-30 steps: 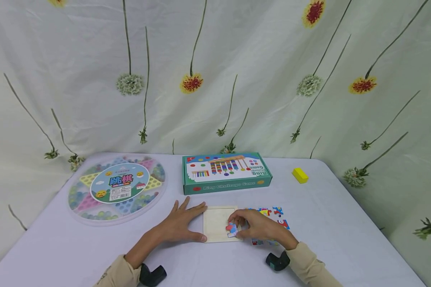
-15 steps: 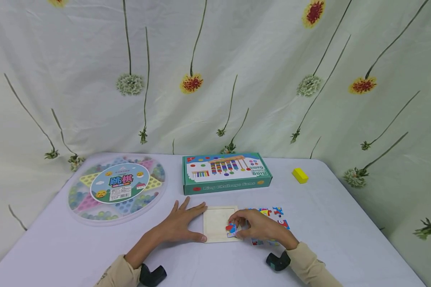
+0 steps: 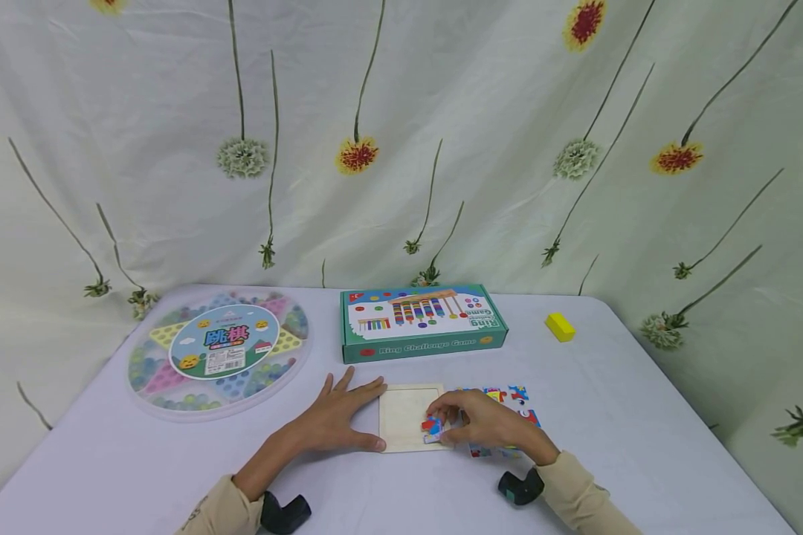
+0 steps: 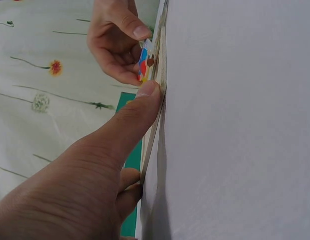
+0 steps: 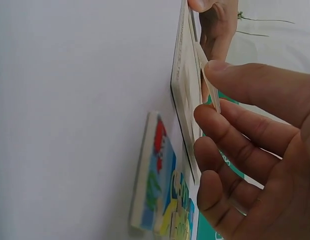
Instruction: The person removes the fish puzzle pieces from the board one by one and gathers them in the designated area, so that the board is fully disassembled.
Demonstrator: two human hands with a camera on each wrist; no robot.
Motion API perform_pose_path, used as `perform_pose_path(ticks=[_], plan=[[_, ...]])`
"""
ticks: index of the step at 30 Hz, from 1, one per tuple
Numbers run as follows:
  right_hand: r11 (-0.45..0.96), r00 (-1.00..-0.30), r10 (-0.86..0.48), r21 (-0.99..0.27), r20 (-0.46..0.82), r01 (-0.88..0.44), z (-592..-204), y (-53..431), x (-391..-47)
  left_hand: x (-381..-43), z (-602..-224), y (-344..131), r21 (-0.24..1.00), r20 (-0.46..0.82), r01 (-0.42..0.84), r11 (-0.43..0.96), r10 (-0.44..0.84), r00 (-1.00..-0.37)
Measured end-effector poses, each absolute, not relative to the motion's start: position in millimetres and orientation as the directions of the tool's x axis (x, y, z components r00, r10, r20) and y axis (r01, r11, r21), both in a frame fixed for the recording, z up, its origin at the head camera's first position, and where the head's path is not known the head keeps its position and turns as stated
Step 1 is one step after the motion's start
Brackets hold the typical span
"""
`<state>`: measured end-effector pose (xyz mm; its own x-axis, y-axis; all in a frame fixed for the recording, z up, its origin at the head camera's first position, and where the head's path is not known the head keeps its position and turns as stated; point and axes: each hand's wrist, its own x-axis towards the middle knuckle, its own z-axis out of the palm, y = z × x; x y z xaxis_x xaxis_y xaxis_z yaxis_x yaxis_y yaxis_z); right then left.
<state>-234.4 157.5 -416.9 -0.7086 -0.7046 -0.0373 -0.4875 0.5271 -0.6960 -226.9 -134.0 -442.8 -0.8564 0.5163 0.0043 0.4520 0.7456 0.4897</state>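
Note:
A wooden puzzle tray [image 3: 401, 416] lies flat on the white table. My left hand [image 3: 337, 416] is spread at its left side, with the thumb and fingertips at the rim. In the left wrist view the left thumb [image 4: 137, 107] presses along the tray's edge. My right hand [image 3: 478, 420] pinches a red and blue puzzle piece [image 3: 432, 428] between thumb and fingers, over the tray's right part. Seen edge-on in the right wrist view, the thin piece [image 5: 210, 82] is tilted close above the tray. More puzzle pieces [image 3: 518, 393] lie right of the tray, partly hidden by the right hand.
Behind the tray stands a green Ring Challenge Game box [image 3: 423, 323]. A round, clear-lidded Chinese checkers set [image 3: 217, 353] is at the left. Toward the back right sits a yellow block [image 3: 560, 327]. A flowered cloth [image 3: 401, 89] hangs behind the table.
Almost nothing moves. The right hand and the puzzle piece in its grip stay nearly in place over the tray, and the left hand stays at the rim.

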Motion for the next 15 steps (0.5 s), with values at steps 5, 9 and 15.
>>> perform_pose_path(ticks=[5,9,15], plan=[[0.516,-0.719,-0.694,-0.710,-0.020,-0.478,-414.7,160.6,-233.0,-227.0,-443.0,-134.0,0.491,0.007,0.456,0.742,0.520,-0.854],[0.511,-0.725,-0.689,-0.715,-0.008,-0.477,-414.6,166.1,-233.0,-226.4,-441.8,-133.6,0.492,0.009,0.455,0.742,0.519,-0.855],[0.564,-0.750,-0.660,-0.688,-0.043,-0.457,-415.6,174.6,-231.8,-225.4,-440.4,-133.5,0.495,-0.002,0.444,0.747,0.512,-0.859]])
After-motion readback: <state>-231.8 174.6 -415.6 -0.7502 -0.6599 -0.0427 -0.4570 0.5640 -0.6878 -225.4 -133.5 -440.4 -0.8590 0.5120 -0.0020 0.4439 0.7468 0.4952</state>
